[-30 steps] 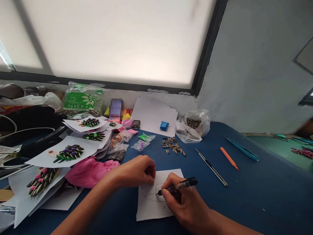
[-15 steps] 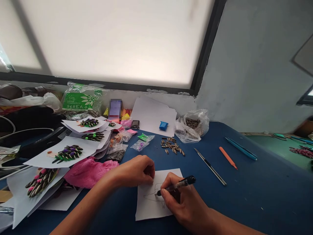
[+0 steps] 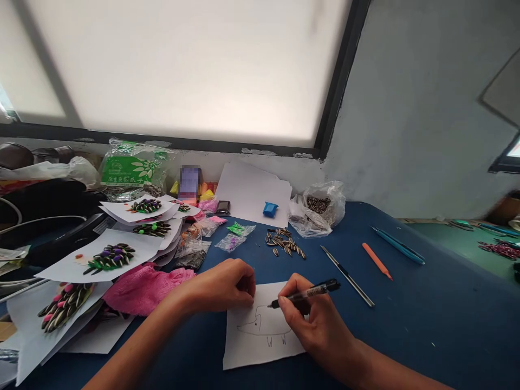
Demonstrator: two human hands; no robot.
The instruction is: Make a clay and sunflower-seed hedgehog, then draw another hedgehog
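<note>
A pen (image 3: 311, 292) with a dark cap end and clear barrel is pinched in my right hand (image 3: 314, 319), its tip at the drawn line. Under it lies a small white sheet of paper (image 3: 247, 355), bearing a pen outline of an animal with a pointed snout, a dot eye and short legs. The drawing's right end is hidden by my right hand. My left hand (image 3: 233, 284) is curled closed over the sheet's upper left corner, holding it against the blue table (image 3: 406, 336).
Sunflower seeds (image 3: 286, 244) lie beyond the sheet, near a seed bag (image 3: 317, 208). To the right are a craft knife (image 3: 347, 276), an orange marker (image 3: 377, 261) and blue tweezers (image 3: 398, 245). Seed-covered paper cards (image 3: 150, 241) and a pink cloth (image 3: 148, 290) crowd the left.
My right hand has moved right and up with the pen, its tip going from the eye to the upper outline. The dot eye and second leg now show. The left hand stays put.
</note>
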